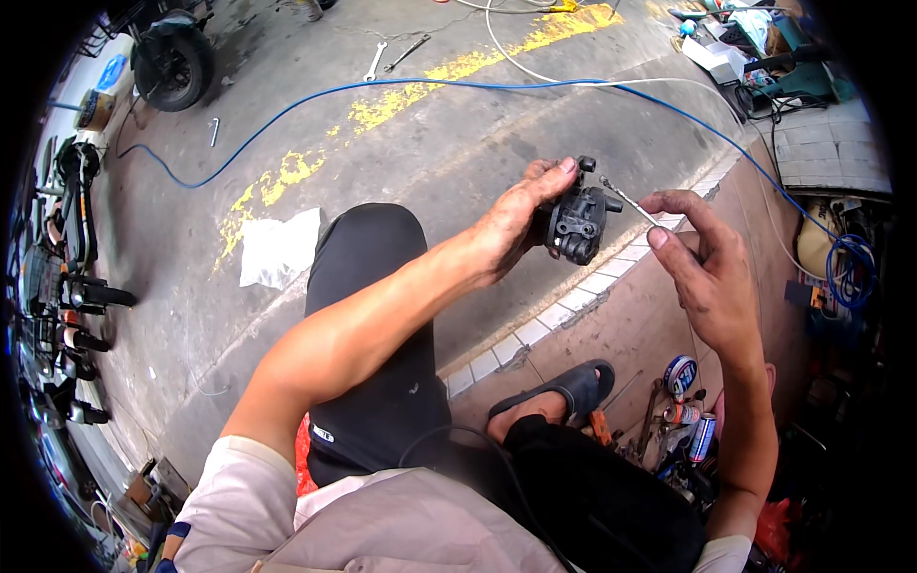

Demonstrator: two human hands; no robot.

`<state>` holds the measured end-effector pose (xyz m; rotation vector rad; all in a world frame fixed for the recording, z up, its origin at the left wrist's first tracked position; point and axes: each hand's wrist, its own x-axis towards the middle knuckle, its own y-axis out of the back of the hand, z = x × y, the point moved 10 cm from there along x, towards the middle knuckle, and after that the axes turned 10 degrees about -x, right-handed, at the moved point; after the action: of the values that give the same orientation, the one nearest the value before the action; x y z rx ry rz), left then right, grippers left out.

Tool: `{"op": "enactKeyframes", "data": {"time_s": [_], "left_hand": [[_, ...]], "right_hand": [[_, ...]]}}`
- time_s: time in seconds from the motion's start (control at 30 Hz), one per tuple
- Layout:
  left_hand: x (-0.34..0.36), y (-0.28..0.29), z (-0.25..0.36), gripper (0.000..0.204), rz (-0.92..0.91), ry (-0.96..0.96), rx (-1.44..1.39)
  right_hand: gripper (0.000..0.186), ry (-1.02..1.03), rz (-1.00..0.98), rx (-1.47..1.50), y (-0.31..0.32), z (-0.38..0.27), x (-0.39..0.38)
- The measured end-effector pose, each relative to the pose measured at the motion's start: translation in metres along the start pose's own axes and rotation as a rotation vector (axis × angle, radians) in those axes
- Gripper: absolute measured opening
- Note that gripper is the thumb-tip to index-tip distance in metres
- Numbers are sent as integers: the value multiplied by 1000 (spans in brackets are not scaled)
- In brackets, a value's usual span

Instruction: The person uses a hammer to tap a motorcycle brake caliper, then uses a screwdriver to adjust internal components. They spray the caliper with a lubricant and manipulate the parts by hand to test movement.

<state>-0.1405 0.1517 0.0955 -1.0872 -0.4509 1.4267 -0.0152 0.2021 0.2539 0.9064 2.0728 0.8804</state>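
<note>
My left hand [516, 215] is closed around a black mechanical part [580, 222], compact and knobbly with small bolts and stubs; its exact kind I cannot make out. The thumb lies along the top, and the palm hides the part's left side. Between thumb and forefinger, my right hand [707, 263] pinches a thin pale rod [632, 202]. The rod slants up to the left, with its darker tip close beside the black part. Whether the tip touches it I cannot tell. Both hands are raised above the floor, in front of my knees.
Two wrenches [375, 61] lie on the concrete beyond a blue hose [430, 84]. A white bag [278, 249] rests by my left knee. Cans [702, 437] and several tools crowd the floor at my lower right. Parked motorbikes [86, 296] line the left side.
</note>
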Motion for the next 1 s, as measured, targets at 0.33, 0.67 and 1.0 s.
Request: {"op": "enactKeyframes", "data": {"time_s": [0.33,0.67,1.0], "left_hand": [[10,9,-11,47,-21,40,-101],[11,21,-22,40,89,107,-124],[37,30,-45,39,114,128,85]], "right_hand": [[20,196,-15,-49,-13,-6,-5],[24,-42,-22,-127,-2,66,2],[16,-462,207,280,-65,276,-120]]}}
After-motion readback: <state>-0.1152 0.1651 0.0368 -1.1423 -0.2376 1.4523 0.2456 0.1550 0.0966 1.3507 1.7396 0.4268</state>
